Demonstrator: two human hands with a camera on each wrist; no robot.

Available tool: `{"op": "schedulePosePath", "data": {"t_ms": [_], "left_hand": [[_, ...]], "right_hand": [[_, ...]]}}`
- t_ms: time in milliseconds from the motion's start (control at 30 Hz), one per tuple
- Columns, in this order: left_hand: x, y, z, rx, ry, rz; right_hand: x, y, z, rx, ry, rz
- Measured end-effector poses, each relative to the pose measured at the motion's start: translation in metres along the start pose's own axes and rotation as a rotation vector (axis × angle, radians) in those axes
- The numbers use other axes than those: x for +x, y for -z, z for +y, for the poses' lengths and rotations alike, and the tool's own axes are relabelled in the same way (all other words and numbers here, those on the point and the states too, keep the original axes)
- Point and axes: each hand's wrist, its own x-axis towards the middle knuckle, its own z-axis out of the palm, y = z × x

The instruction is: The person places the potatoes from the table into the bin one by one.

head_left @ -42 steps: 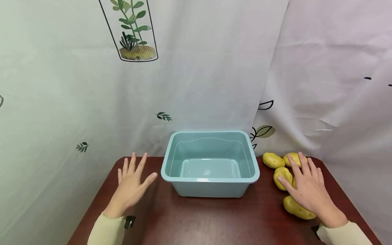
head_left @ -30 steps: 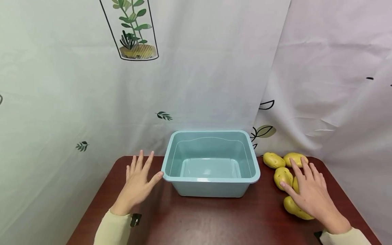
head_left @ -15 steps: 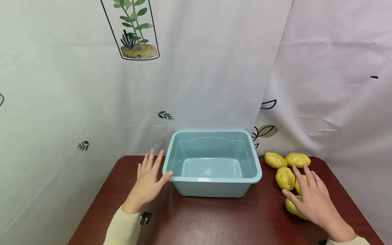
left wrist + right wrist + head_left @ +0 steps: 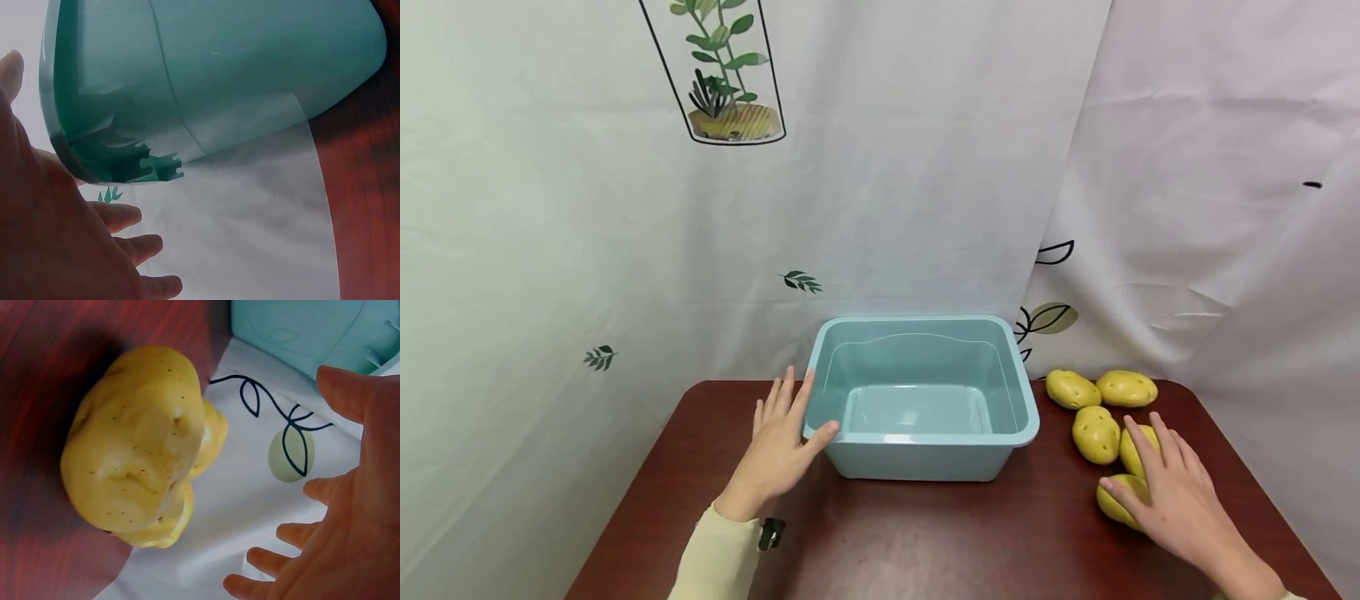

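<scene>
A light blue plastic basin (image 4: 917,462) stands at the back middle of the table, with nothing in it. My left hand (image 4: 778,450) is at the basin's left front corner, fingers spread; whether it touches the rim I cannot tell. In the left wrist view the basin's side (image 4: 219,69) rises beyond the fingers. Several yellow potatoes (image 4: 1096,435) lie grouped at the right of the table. Over the nearest of them hovers my right hand (image 4: 1183,504), its fingers spread and holding nothing. The right wrist view shows a close potato (image 4: 134,437) apart from that hand.
The dark red wooden table (image 4: 925,542) has rounded back corners. Behind it hangs a pale cloth (image 4: 925,167) printed with leaves and a plant in a jar, close behind the basin and the far potatoes. A black strap (image 4: 771,533) sits at the left wrist.
My left hand has moved right, up to the basin's corner. My right hand has drawn back toward the near right, uncovering more of the potatoes. Basin and potatoes have stayed in place.
</scene>
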Motion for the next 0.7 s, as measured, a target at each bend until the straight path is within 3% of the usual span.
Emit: {"op": "schedulePosePath", "data": {"t_ms": [500, 700], "left_hand": [[0.001, -0.004, 0.004, -0.03, -0.025, 0.002], [-0.001, -0.006, 0.005, -0.046, -0.007, 0.008]], "right_hand": [[-0.011, -0.007, 0.01, -0.043, 0.019, -0.021], [-0.014, -0.008, 0.016, -0.053, -0.033, -0.111]]}}
